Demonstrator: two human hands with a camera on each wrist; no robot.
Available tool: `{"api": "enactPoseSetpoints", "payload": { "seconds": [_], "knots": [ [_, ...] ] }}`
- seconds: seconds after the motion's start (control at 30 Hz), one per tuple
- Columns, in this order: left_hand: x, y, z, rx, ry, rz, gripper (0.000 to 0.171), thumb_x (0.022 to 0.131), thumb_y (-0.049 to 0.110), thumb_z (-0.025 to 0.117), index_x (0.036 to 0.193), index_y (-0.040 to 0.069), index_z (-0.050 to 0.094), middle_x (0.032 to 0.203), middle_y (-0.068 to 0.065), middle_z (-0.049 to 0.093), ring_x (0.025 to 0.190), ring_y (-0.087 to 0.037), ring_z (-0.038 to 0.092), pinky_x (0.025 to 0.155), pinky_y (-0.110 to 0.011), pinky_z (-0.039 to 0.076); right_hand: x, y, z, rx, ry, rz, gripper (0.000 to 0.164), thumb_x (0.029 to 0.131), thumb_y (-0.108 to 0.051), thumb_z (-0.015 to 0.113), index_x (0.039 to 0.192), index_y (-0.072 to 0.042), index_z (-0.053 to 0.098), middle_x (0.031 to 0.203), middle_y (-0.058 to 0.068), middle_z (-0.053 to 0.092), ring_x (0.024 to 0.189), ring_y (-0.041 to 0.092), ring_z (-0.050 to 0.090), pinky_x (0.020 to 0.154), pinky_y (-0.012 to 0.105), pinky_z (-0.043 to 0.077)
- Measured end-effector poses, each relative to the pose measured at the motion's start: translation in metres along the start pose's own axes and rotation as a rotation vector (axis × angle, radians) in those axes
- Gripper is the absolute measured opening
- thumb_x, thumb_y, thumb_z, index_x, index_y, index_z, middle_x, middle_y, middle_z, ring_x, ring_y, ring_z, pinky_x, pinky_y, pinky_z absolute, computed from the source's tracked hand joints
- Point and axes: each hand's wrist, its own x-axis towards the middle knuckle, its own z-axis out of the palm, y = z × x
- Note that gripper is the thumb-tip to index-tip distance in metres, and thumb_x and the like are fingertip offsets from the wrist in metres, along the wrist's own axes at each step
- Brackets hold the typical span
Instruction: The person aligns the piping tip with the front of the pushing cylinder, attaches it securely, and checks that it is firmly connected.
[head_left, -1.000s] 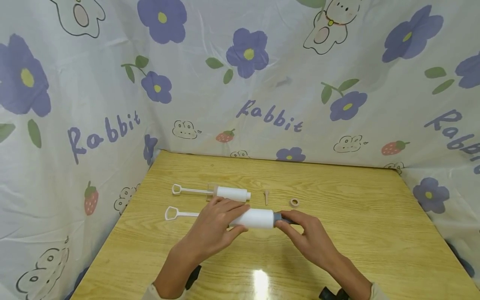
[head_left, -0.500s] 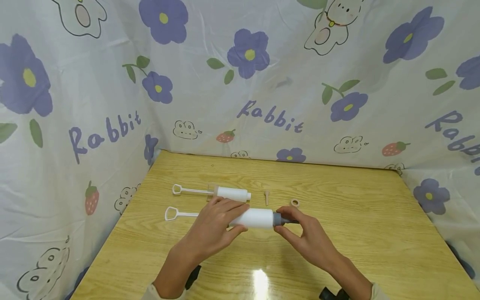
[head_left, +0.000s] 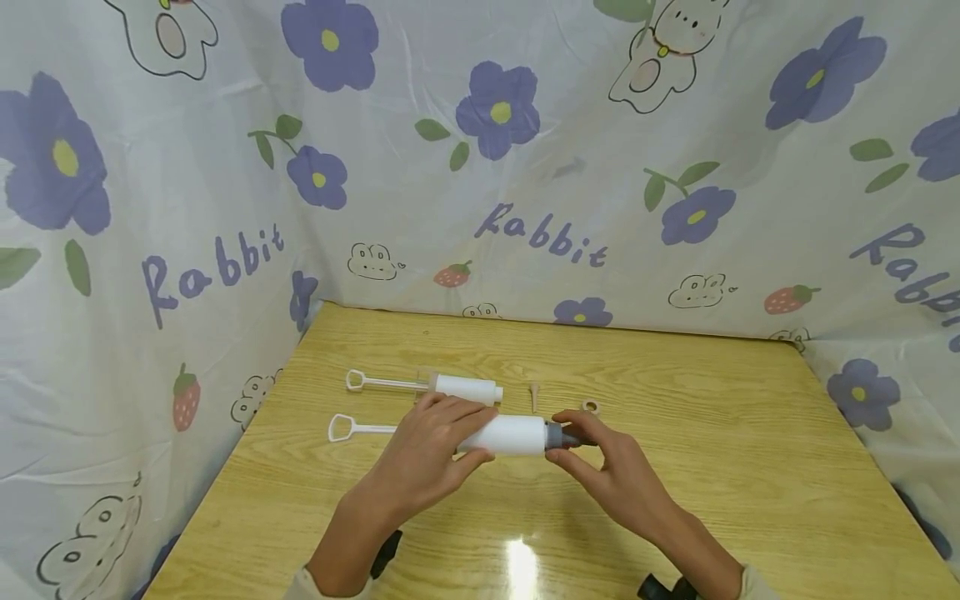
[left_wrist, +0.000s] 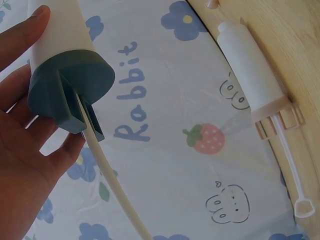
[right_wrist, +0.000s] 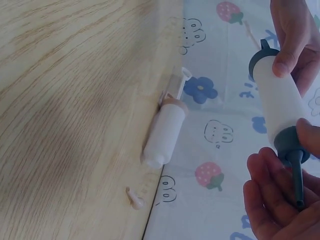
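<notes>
The white cloth (head_left: 480, 179), printed with purple flowers, strawberries and "Rabbit" lettering, hangs around the far edge and both sides of the wood-grain table (head_left: 750, 467). In the head view, the large white syringe (head_left: 512, 436) is held up across the table's middle, its plunger rod (head_left: 377, 429) pointing to 9 o'clock and ending in a loop handle (head_left: 331, 428), its dark nozzle to 3 o'clock. The left wrist view shows the dark teal end cap (left_wrist: 100, 72), flanged, with the rod running out of it.

The smaller white syringe (head_left: 468, 389) lies on the table at 11 o'clock from the held barrel, with a beige collar (left_wrist: 270, 105) and its own loop handle toward 9 o'clock.

The left hand (head_left: 435, 450) is curled round the large barrel, thumb on one side and fingers on the other. The right hand (head_left: 611, 467) is partly closed at the 3 o'clock end, gripping the teal nozzle cap (right_wrist: 290, 142), its thumb on the cap and its fingers bent underneath, near the tapered nozzle (right_wrist: 297, 182).

A loose beige nozzle (head_left: 534, 397) rests at 1 o'clock from the held barrel. The small beige ring (head_left: 597, 407) lies at 3 o'clock from that piece, just beyond the right hand's fingers.
</notes>
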Motion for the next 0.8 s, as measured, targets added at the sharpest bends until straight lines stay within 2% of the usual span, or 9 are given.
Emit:
{"api": "enactPoseSetpoints", "payload": {
  "seconds": [0.07,0.27,0.4,0.53,0.63,0.8],
  "knots": [
    [0.0003,0.0001,0.0003,0.000,0.002,0.001,0.053,0.081,0.031,0.088,0.129,0.013,0.073,0.125,0.000,0.075,0.112,-0.018,0.070,0.101,-0.049,0.053,0.0000,0.0000,-0.0002,0.001,-0.001,-0.016,0.038,0.098,-0.034,0.072,0.133,-0.024,0.062,0.117,-0.007,0.076,0.105,0.010,0.074,0.086,0.032,0.061],
    [0.0003,0.0004,0.0010,-0.015,0.000,0.013,0.053,0.081,0.029,0.088,0.129,0.012,0.073,0.127,-0.001,0.075,0.113,-0.019,0.070,0.106,-0.058,0.051,0.0012,0.0025,-0.0005,0.008,0.001,-0.022,0.027,0.099,-0.032,0.069,0.124,-0.021,0.071,0.114,-0.007,0.076,0.102,0.009,0.073,0.083,0.030,0.062],
    [0.0007,0.0008,0.0012,-0.009,0.006,0.025,0.053,0.081,0.029,0.088,0.128,0.011,0.073,0.127,-0.002,0.075,0.112,-0.019,0.071,0.104,-0.055,0.052,0.0018,0.0041,-0.0006,0.020,0.000,-0.016,0.024,0.102,-0.030,0.065,0.122,-0.020,0.074,0.113,-0.007,0.077,0.101,0.009,0.073,0.081,0.028,0.061],
    [0.0007,0.0009,0.0019,0.006,0.015,0.030,0.053,0.080,0.030,0.089,0.128,0.012,0.074,0.126,-0.001,0.075,0.111,-0.019,0.071,0.100,-0.049,0.054,0.0020,0.0039,0.0005,0.015,0.012,-0.002,0.027,0.102,-0.030,0.066,0.127,-0.020,0.069,0.112,-0.004,0.078,0.100,0.012,0.075,0.077,0.026,0.060],
    [0.0009,0.0008,0.0028,0.009,0.018,0.031,0.053,0.080,0.030,0.089,0.128,0.012,0.074,0.125,-0.001,0.075,0.111,-0.018,0.070,0.099,-0.046,0.054,0.0018,0.0030,0.0005,0.017,0.020,-0.003,0.026,0.101,-0.030,0.068,0.125,-0.021,0.064,0.110,-0.004,0.078,0.099,0.012,0.075,0.077,0.027,0.060],
    [0.0007,0.0005,0.0034,0.010,0.011,0.025,0.054,0.080,0.030,0.089,0.128,0.012,0.073,0.126,-0.001,0.075,0.111,-0.019,0.070,0.100,-0.048,0.054,0.0004,0.0029,-0.0020,0.011,-0.001,-0.023,0.030,0.096,-0.031,0.074,0.123,-0.025,0.061,0.111,-0.011,0.076,0.101,0.007,0.073,0.086,0.034,0.060]
  ]
}}
